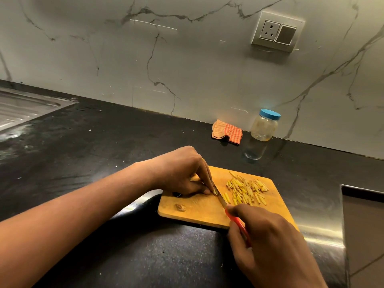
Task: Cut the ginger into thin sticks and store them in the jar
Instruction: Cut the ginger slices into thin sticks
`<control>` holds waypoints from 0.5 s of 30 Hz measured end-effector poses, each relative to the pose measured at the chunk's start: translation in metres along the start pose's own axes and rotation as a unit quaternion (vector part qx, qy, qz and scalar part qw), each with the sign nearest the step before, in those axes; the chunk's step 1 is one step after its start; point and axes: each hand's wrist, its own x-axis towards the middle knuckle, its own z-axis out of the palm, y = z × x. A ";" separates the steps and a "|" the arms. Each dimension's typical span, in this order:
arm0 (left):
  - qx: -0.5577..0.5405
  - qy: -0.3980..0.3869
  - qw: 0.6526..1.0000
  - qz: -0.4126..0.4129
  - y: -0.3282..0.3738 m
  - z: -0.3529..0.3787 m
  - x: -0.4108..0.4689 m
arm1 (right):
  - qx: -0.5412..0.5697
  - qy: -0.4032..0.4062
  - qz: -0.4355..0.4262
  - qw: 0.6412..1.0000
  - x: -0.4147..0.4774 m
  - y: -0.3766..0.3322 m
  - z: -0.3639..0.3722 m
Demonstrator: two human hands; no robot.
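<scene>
A wooden cutting board [199, 213] lies on the black counter. My left hand [182, 173] pinches a small piece of ginger against the board, mostly hidden under the fingertips. My right hand [268, 242] grips the red handle of a knife [220, 197], whose blade rests right beside my left fingertips. A pile of thin yellow ginger sticks [247, 189] lies on the right half of the board. A small ginger scrap [180, 207] sits near the board's front left. The clear jar [264, 125] with its blue lid on stands by the wall, behind the board.
A folded orange checked cloth [227, 132] lies left of the jar by the marble wall. A steel sink drainboard [22, 109] is at the far left. A recessed steel opening [363, 225] sits at the right. A wall socket [277, 32] is above.
</scene>
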 end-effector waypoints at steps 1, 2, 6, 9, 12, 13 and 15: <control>-0.004 0.002 1.000 -0.003 0.000 0.000 0.000 | 0.009 0.000 0.010 1.000 -0.004 0.002 -0.003; -0.009 0.005 1.000 -0.003 -0.001 0.001 -0.001 | 0.013 0.005 0.019 1.000 -0.007 0.005 -0.006; -0.023 0.011 1.000 0.001 0.000 0.001 -0.001 | 0.020 0.039 0.025 0.999 -0.010 0.006 -0.015; -0.019 0.011 1.000 -0.005 0.000 0.001 -0.002 | 0.039 0.050 0.030 0.998 -0.008 0.000 -0.014; -0.006 0.009 1.000 0.000 0.001 0.001 -0.002 | 0.055 0.048 0.026 0.997 -0.005 -0.004 -0.009; 0.000 0.008 1.000 0.002 0.001 0.001 -0.001 | 0.054 0.047 0.027 0.997 -0.004 -0.006 -0.009; 0.004 0.004 1.000 0.003 0.001 0.001 -0.002 | 0.054 0.045 0.030 0.997 -0.003 -0.007 -0.010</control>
